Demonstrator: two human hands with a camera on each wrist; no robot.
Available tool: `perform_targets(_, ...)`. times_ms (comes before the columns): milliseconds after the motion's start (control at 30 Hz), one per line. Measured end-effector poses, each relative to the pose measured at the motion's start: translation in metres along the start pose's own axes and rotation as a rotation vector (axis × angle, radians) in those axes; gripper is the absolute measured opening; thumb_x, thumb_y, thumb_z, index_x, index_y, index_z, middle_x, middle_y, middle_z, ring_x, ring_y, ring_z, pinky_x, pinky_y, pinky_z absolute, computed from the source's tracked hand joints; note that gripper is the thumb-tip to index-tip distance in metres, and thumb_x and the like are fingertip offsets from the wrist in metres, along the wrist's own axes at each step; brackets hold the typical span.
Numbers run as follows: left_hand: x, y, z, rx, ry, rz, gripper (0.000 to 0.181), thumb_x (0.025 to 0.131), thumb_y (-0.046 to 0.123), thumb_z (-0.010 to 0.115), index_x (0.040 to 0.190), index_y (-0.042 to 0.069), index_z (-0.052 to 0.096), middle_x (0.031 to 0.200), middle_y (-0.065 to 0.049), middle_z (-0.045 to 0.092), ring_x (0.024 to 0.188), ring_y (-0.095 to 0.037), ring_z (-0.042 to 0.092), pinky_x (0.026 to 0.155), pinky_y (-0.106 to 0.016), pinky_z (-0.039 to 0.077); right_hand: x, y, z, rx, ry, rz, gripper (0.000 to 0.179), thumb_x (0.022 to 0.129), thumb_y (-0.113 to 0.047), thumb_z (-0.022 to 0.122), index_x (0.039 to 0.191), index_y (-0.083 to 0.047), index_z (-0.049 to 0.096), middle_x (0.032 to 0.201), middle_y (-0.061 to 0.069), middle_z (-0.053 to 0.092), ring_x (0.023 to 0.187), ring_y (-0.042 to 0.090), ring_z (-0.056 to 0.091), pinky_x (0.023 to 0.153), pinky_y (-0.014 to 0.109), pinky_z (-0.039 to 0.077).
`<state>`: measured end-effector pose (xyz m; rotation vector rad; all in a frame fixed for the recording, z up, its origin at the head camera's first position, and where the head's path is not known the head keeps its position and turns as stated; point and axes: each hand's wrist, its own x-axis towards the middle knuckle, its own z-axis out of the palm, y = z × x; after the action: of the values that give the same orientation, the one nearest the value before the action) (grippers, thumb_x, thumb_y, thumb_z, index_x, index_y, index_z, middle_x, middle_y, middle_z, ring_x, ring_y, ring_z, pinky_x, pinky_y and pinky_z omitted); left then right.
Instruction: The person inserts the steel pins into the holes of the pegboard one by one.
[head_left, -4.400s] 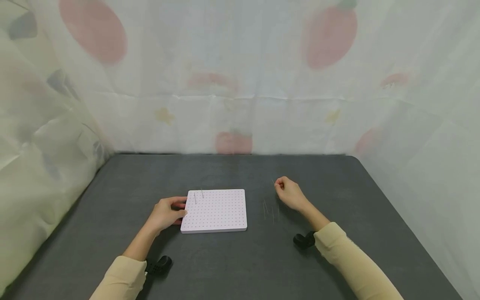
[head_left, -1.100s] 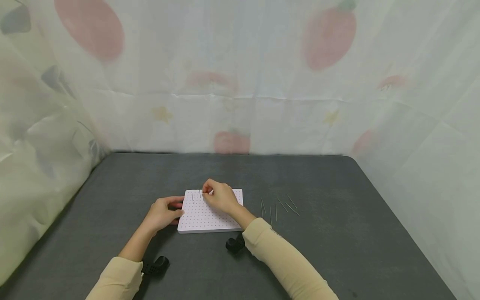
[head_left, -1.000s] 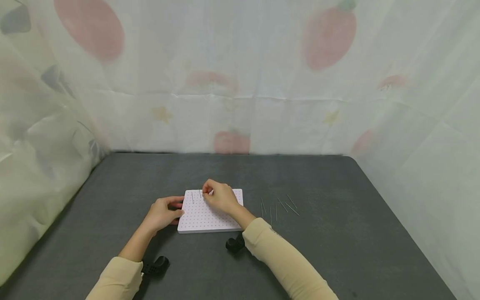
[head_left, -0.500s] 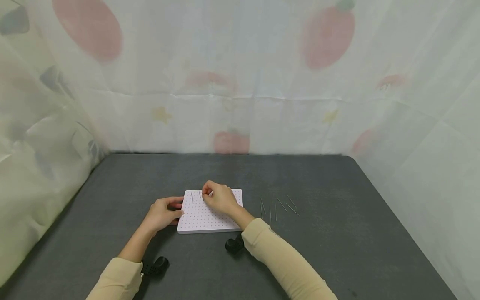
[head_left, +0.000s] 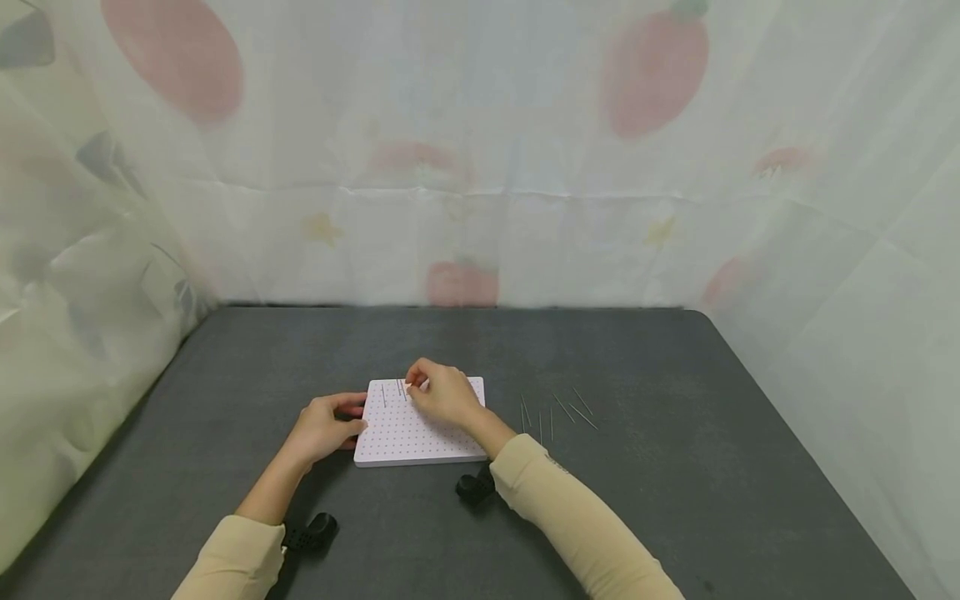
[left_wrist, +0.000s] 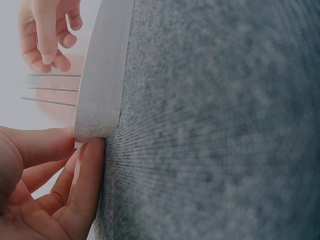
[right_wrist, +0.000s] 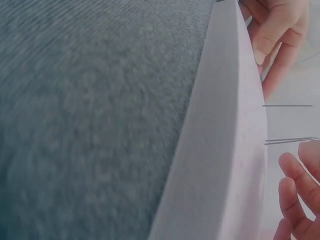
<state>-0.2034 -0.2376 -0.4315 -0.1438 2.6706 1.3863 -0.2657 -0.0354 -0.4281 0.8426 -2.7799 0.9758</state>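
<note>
A white pegboard [head_left: 420,442] with rows of small holes lies on the dark table. My left hand [head_left: 326,427] grips its left edge, thumb on top and fingers at the side and underneath, as the left wrist view shows. Three thin metal pins [left_wrist: 52,89] stand upright in the board near its far left corner. My right hand [head_left: 442,396] is over the far part of the board, its fingertips [right_wrist: 287,161] beside the rightmost pin. The fingers are loosely bent and apart from that pin, with nothing between them.
Several loose metal pins [head_left: 564,408] lie spread on the table [head_left: 675,467] to the right of the board. A pale curtain [head_left: 465,150] with fruit prints hangs behind the table and along both sides. Each wrist wears a black camera [head_left: 318,532].
My right hand came from the right with a pin to the board, where a third pin now stands beside two earlier ones. Its fingers have just come off it. The left hand keeps its grip.
</note>
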Motion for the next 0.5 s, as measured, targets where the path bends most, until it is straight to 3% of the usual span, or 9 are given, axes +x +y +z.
perform_targets(500,0.000,-0.002,-0.002,-0.001,0.005,0.004,0.050,0.083,0.003,0.063,0.131,0.003,0.049,0.114,-0.021,0.055,0.077,-0.017,0.063,0.062,-0.031,0.057,-0.008,0.002,-0.027,0.005,-0.030,-0.063,0.013,0.088,-0.020,0.059,0.100,-0.016,0.063,0.091,-0.007,0.065,0.075,0.008,0.055,0.062,0.019,0.042)
